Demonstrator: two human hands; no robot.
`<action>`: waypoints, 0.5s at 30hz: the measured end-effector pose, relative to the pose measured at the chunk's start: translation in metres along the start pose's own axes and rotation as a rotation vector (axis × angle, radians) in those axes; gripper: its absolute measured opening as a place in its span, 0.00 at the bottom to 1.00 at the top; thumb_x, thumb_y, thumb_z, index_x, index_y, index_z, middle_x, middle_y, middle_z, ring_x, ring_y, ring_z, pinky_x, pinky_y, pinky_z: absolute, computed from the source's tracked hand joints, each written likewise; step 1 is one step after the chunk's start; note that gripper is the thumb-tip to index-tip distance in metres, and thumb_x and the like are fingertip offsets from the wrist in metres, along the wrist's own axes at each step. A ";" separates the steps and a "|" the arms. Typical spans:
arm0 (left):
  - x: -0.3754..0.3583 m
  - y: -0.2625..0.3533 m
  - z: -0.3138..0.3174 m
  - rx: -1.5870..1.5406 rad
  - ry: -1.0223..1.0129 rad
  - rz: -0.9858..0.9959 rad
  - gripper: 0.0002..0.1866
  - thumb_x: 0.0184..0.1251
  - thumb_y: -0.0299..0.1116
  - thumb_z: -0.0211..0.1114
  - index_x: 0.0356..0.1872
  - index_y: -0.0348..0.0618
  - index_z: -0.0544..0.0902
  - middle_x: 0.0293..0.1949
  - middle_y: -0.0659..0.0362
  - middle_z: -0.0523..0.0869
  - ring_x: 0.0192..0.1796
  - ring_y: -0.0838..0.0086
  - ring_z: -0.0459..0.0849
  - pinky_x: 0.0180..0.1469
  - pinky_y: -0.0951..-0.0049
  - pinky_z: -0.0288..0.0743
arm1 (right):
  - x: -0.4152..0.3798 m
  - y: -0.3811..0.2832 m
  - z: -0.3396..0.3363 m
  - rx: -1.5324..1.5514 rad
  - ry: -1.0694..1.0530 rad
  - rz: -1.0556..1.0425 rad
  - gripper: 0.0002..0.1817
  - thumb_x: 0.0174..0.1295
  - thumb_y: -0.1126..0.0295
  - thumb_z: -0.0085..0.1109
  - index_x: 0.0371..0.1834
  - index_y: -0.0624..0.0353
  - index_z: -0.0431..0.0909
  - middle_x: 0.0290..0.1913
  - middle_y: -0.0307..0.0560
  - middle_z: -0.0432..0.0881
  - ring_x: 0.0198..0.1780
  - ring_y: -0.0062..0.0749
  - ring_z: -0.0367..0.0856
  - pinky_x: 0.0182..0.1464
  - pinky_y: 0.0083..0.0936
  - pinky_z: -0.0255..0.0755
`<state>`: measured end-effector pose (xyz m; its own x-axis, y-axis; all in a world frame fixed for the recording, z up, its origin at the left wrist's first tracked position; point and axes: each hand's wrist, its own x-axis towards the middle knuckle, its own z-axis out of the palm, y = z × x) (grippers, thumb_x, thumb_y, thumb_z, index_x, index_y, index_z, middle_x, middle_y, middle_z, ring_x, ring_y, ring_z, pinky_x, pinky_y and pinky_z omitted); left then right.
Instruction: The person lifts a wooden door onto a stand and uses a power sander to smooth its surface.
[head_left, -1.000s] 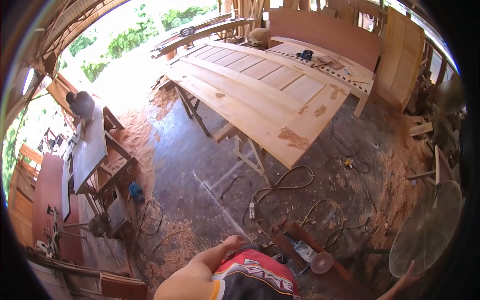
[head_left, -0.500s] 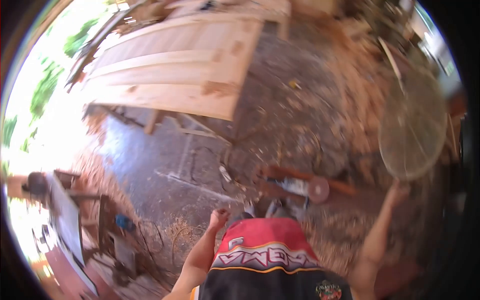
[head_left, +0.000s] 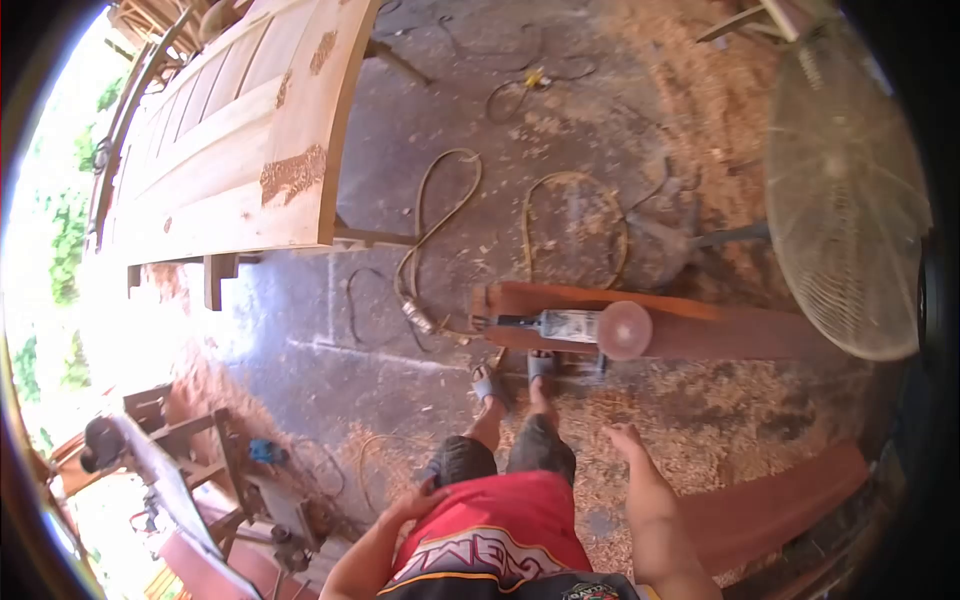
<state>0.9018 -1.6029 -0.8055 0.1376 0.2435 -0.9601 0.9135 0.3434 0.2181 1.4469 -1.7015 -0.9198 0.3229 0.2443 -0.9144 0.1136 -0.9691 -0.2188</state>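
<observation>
- The right hand [head_left: 625, 436] hangs open and empty, fingers loosely spread, over the sawdust.
- The left hand [head_left: 425, 497] is empty too, resting near the hip against the shorts.
- Ahead of the feet, the sander [head_left: 565, 325] lies on a reddish plank [head_left: 720, 330], long axis crosswise, disc end rightward.
- The right hand is the nearer one; the sander lies forward of it.

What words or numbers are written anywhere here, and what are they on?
Big white letters on the red shirt: seen upside down and partly cut off, not readable for sure.
Small round badge on the shirt's black part: too small to read.
Sander on the red plank: no label legible.
Nothing else carries writing.
</observation>
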 end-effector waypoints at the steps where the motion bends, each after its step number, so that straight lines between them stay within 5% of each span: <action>1: 0.007 -0.015 0.022 0.051 0.017 0.048 0.60 0.63 0.75 0.64 0.82 0.37 0.58 0.74 0.32 0.72 0.76 0.46 0.73 0.76 0.56 0.68 | 0.019 -0.010 0.006 -0.058 0.018 0.014 0.20 0.65 0.54 0.71 0.48 0.61 0.90 0.42 0.46 0.93 0.43 0.36 0.89 0.49 0.35 0.80; 4: -0.031 0.046 0.030 0.154 -0.068 -0.218 0.71 0.54 0.80 0.66 0.85 0.38 0.46 0.78 0.29 0.62 0.79 0.39 0.65 0.80 0.54 0.63 | 0.108 0.004 0.029 -0.168 0.056 -0.013 0.25 0.64 0.51 0.70 0.52 0.62 0.87 0.48 0.53 0.90 0.50 0.44 0.87 0.54 0.40 0.78; 8: -0.046 0.044 0.060 0.100 -0.104 -0.465 0.77 0.47 0.84 0.68 0.85 0.38 0.43 0.79 0.30 0.61 0.82 0.42 0.61 0.82 0.56 0.60 | 0.212 0.029 0.054 -0.133 0.113 0.027 0.35 0.60 0.45 0.72 0.59 0.63 0.81 0.62 0.66 0.83 0.64 0.56 0.81 0.65 0.47 0.73; 10: -0.051 0.050 0.055 0.036 -0.138 -0.561 0.79 0.44 0.84 0.69 0.86 0.39 0.42 0.80 0.31 0.60 0.83 0.43 0.59 0.82 0.58 0.59 | 0.247 0.029 0.073 -0.047 0.370 0.113 0.47 0.57 0.47 0.76 0.73 0.66 0.71 0.73 0.67 0.74 0.74 0.58 0.72 0.75 0.45 0.65; 11: -0.055 0.048 0.053 -0.004 -0.141 -0.609 0.80 0.43 0.84 0.70 0.86 0.39 0.41 0.80 0.32 0.59 0.83 0.44 0.58 0.82 0.59 0.58 | 0.266 0.034 0.074 0.002 0.307 -0.024 0.54 0.55 0.53 0.78 0.81 0.69 0.59 0.76 0.66 0.70 0.77 0.60 0.68 0.77 0.42 0.64; 13: -0.046 0.011 0.074 0.036 -0.250 -0.599 0.74 0.47 0.81 0.71 0.85 0.41 0.48 0.79 0.33 0.62 0.82 0.46 0.62 0.82 0.58 0.58 | 0.290 0.030 0.078 0.405 0.201 -0.259 0.45 0.55 0.62 0.77 0.77 0.66 0.69 0.76 0.64 0.71 0.74 0.56 0.72 0.74 0.42 0.66; 15: -0.043 0.024 0.075 0.024 -0.201 -0.481 0.71 0.50 0.80 0.70 0.85 0.42 0.51 0.79 0.34 0.64 0.81 0.47 0.64 0.81 0.58 0.59 | 0.300 0.015 0.067 0.279 0.158 -0.081 0.42 0.53 0.66 0.76 0.74 0.65 0.72 0.71 0.64 0.76 0.71 0.56 0.75 0.71 0.45 0.67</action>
<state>0.9470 -1.6733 -0.7726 -0.2309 -0.1160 -0.9660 0.8999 0.3519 -0.2574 1.4827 -1.6451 -1.2201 0.4672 0.3022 -0.8309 -0.1094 -0.9128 -0.3935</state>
